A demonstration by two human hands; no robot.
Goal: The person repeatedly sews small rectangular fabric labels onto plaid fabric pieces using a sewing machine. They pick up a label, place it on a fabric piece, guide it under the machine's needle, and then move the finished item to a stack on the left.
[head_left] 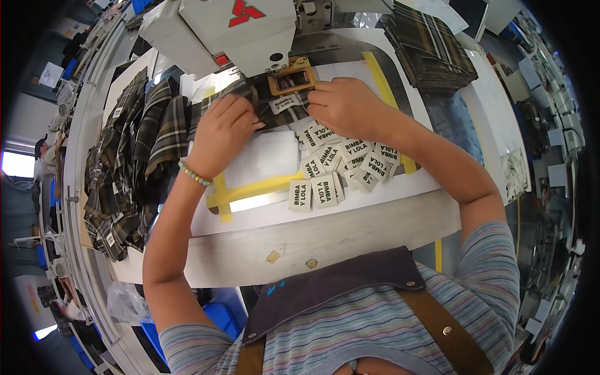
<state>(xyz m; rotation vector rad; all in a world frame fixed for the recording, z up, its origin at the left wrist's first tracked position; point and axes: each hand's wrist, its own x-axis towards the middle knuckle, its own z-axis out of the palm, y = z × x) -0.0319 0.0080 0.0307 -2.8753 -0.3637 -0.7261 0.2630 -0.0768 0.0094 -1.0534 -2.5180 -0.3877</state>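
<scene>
A piece of dark plaid fabric (290, 117) lies under the head of a white sewing machine (253, 34). On it rests one pale woven label (285, 104), just in front of a brass-coloured rectangular clamp frame (292, 80). My left hand (226, 132), a beaded bracelet at its wrist, is closed with bent fingers on the fabric's left part. At the label's right end, my right hand (342, 107) pinches the fabric's edge; its fingertips are partly hidden. Several loose labels (356, 147) lie in a pile below my right hand, beside a white sheet (262, 159).
A heap of plaid pieces (134, 137) covers the left side of the table. Folded plaid fabric (431, 47) is stacked at the back right. Yellow tape (265, 189) borders the work plate, and the table's wooden front edge (325, 240) runs close to my body.
</scene>
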